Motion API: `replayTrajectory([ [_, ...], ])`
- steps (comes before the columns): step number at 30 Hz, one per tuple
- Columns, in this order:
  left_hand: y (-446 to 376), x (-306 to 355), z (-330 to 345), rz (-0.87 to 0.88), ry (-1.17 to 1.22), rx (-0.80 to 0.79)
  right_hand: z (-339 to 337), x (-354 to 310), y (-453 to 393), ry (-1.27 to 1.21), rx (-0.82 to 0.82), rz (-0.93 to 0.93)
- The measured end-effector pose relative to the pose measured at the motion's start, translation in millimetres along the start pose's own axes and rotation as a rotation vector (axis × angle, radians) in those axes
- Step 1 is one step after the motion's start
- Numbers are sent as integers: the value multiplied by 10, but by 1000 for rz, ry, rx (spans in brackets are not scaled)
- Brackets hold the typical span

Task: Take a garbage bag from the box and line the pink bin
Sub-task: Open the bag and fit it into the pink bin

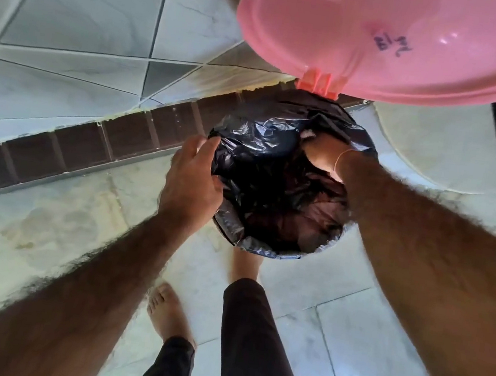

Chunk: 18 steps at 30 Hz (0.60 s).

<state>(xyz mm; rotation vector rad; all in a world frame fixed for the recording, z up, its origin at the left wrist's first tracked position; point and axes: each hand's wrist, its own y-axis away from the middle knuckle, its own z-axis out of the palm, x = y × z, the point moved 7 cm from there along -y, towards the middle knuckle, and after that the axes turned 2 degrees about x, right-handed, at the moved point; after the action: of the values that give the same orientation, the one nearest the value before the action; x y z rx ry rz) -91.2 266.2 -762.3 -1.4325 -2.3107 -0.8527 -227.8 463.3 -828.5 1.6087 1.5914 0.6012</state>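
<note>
Both hands work at the mouth of the pink bin, whose lid (401, 41) stands flipped up on its hinge at the far side, probably held there by the foot (246, 266) pressing at the bin's near base, so the opening stays free. A black garbage bag (261, 170) already sits inside the bin, its edge folded outward over the rim along the near and left sides. The left hand (192, 180) rests against the left outside of the rim with its fingers curled over the folded plastic, apparently pinning that edge so it does not slip in. The right hand (323, 156) reaches down inside the far right of the opening; its fingers are buried in the film, so I cannot tell whether they grip it or only push it toward the wall. The far edge looks bunched and not yet seated. No box is in view. Floor tiles (46, 224) surround the bin.
</note>
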Motion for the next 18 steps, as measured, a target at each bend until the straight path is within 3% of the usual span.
replayTrajectory([
  [2, -1, 2, 0, 2, -4, -1, 37, 58, 4, -54, -49, -2],
  [7, 19, 27, -19, -13, 13, 1, 304, -17, 405, 69, 162, -209],
  [10, 25, 29, -24, -20, -2, -10, 912, 143, 754, 645, -109, -316],
  [12, 34, 45, -34, -23, -15, -21, 1087, 403, 838, 792, -248, -275],
  [18, 28, 57, -42, -25, -51, -53, 441, 104, 823, 534, 96, -253],
])
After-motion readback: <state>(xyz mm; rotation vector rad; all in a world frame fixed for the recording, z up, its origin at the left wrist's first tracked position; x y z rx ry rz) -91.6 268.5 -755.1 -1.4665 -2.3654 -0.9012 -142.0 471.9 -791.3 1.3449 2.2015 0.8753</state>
